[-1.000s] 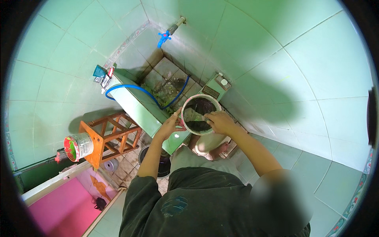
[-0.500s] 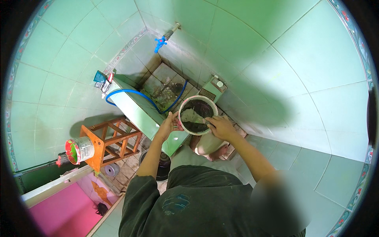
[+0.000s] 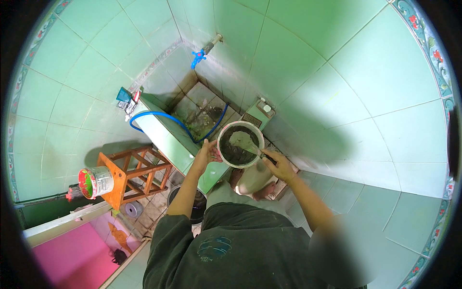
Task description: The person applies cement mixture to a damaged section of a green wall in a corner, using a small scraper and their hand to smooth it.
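Note:
My left hand (image 3: 207, 153) grips the rim of a small round bucket (image 3: 221, 144) with dark grey wet mortar inside, held up in front of me. My right hand (image 3: 278, 166) holds the handle of a trowel (image 3: 244, 142), whose blade lies in the bucket with a lump of lighter grey paste on it. Below the bucket my foot (image 3: 236, 177) stands beside a green tiled basin wall (image 3: 163, 137).
A tiled water basin (image 3: 199, 115) with a blue hose (image 3: 163, 117) sits under a blue tap (image 3: 198, 57). An orange wooden stool (image 3: 137, 173) carries a small paint tub (image 3: 95, 182). A dark pail (image 3: 196, 202) stands on the floor. Green tiled walls surround; a pink door (image 3: 67, 250) is at lower left.
The trowel blade has come up inside the bucket with a lump of paste on it. My right hand shifted slightly right; my left hand keeps the bucket steady.

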Demonstrator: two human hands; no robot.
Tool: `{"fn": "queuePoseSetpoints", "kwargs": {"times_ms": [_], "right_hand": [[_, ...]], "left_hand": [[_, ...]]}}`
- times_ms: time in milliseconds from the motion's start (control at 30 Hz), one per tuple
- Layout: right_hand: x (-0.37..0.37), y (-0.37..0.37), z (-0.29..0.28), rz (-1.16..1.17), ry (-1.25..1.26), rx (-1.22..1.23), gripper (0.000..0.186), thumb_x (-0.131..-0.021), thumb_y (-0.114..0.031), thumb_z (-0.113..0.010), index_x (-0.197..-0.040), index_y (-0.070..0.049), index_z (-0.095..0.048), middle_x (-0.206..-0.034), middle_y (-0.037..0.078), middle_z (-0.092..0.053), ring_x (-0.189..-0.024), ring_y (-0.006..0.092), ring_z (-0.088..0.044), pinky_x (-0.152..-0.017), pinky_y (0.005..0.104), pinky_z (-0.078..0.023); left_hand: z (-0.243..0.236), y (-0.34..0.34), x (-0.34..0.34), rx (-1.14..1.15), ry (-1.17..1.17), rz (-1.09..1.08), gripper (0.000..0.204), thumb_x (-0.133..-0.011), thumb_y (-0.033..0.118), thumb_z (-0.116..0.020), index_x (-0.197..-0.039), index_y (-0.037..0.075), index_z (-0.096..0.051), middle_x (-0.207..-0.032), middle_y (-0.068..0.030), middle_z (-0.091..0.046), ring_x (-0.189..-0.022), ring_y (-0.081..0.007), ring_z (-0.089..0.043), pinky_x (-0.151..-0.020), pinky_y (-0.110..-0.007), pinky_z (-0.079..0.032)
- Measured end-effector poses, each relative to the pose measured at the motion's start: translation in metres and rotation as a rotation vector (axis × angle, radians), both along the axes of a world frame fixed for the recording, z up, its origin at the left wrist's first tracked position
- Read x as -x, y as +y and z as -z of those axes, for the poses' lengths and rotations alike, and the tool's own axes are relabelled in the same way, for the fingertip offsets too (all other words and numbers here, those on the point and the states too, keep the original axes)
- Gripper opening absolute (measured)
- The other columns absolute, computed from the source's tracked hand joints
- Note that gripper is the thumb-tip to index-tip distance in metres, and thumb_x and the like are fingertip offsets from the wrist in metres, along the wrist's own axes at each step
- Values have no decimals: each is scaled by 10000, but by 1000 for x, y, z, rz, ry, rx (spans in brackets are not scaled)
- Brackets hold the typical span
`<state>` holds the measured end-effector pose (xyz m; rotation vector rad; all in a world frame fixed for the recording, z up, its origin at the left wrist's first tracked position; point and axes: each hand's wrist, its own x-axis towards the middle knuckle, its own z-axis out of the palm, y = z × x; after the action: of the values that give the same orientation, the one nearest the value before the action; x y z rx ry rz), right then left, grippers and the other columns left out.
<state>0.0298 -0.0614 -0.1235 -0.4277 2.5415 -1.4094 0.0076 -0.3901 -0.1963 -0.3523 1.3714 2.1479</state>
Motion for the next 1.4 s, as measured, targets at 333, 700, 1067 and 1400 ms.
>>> {"fn": "queuePoseSetpoints", "kwargs": {"times_ms": [333, 700, 1067, 1400], "right_hand": [[-17, -2, -8, 164, 11, 217, 359, -919, -188, -643, -1240, -28, -648, -1098, 159, -678, -1016, 281, -640, -925, 354, -473], [-23, 2, -3, 186, -101, 228, 354, -932, -198, -656, -1254, -50, -655, -1120, 124, -678, -1022, 199, -629, -911, 318, -474], [-21, 7, 3, 178, 25, 9, 389, -899, -257, -691, -1256, -107, -668, -1148, 154, -680, -1060, 289, -623, -976, 367, -446], [-49, 47, -68, 349, 111, -115, 437, -843, -285, -759, -1230, -99, -673, -991, 127, -676, -915, 281, -627, -865, 382, -481]], "left_hand": [[-2, 0, 0, 95, -5, -23, 792, -1014, 631, -304, -1440, -24, -437, -851, -56, -597, -752, -177, -612, -756, -364, -551], [-3, -2, 0, 141, 17, -41, 708, -1014, 578, -402, -1410, -2, -488, -843, -46, -594, -737, -166, -616, -729, -349, -568], [17, 36, -13, 668, 297, -83, 595, -858, 34, -576, -1434, 80, -432, -969, -95, -630, -709, -181, -664, -594, -350, -614], [-123, 97, 23, 581, 312, 110, 498, -819, 80, -595, -1298, 12, -474, -877, -185, -671, -669, -237, -700, -533, -366, -565]]}}
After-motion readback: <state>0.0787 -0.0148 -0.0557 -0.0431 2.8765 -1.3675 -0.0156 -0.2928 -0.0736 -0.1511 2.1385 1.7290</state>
